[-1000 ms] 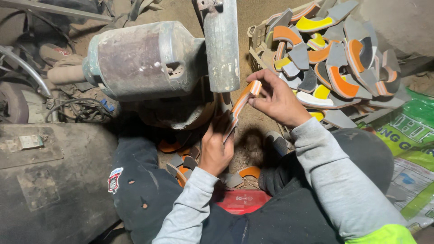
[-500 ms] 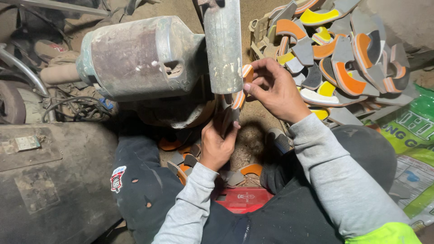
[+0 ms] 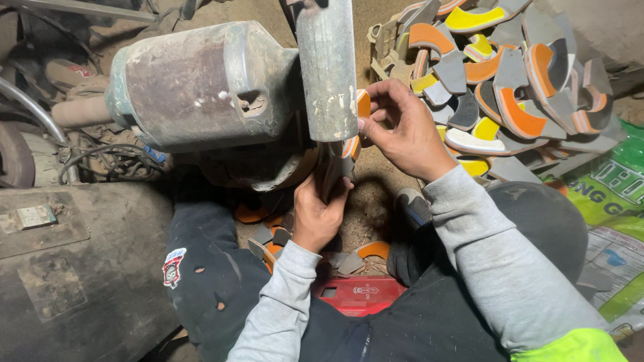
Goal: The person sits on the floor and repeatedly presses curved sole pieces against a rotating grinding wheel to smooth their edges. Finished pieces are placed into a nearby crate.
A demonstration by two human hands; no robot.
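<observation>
Both hands on one piece. Right hand (image 3: 402, 131) pinches the top end of a curved orange-and-grey sole piece (image 3: 354, 134), fingers closed on it; left hand (image 3: 320, 214) has a closed grip on the lower end from underneath. The piece sits upright, pressed against the right edge of the grinding drum (image 3: 327, 67), just past centre at 12 o'clock from my left hand. Contact face is hidden behind the drum, so I can't tell how much of the edge is worked.

Progress, my read: mid-run. Pile of sole offcuts (image 3: 503, 87) at 1–2 o'clock is large, mixed orange, yellow and grey. A smaller scatter of pieces (image 3: 268, 231) lies on the floor between my knees at 6–7 o'clock, around a red box (image 3: 355, 295). I can't tell which heap is finished stock, so the done/left split is unclear; this piece is mid-pass.

No proper surface: I'm sitting on the floor, the machine's motor housing (image 3: 194, 84) at 10–11 o'clock, dusty and worn. Cables (image 3: 107, 161) and a pipe at 9 o'clock. Dark metal casing (image 3: 60, 268) at 8 o'clock. Green printed sack (image 3: 617, 194) at 3–4 o'clock. Sawdust-like dust on the ground. Dim, cramped workshop.
</observation>
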